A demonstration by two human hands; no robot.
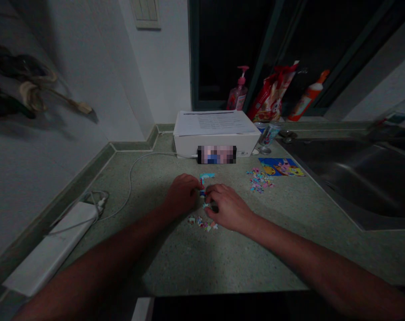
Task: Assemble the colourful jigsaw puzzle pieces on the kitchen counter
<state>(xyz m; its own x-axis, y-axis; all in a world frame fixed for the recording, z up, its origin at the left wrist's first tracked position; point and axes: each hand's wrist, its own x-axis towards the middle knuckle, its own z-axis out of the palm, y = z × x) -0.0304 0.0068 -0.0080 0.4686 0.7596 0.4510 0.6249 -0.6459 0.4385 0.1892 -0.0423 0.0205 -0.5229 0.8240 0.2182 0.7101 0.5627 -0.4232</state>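
Observation:
My left hand [182, 192] and my right hand [227, 206] rest close together on the green speckled countertop [189, 258], fingers curled down onto small jigsaw pieces. A joined strip of blue pieces [206, 177] lies just beyond the fingertips. A few loose pieces [202, 222] sit near my right wrist. What each hand pinches is too small to name. A bigger heap of loose pieces [259, 179] lies to the right, next to the colourful reference picture [281, 166].
A white box [215, 131] with a paper on top stands behind the hands, a phone [217, 154] leaning on it. A power strip [51, 247] and cable lie left. A steel sink [356, 174] is right. Bottles and a red bag stand on the sill.

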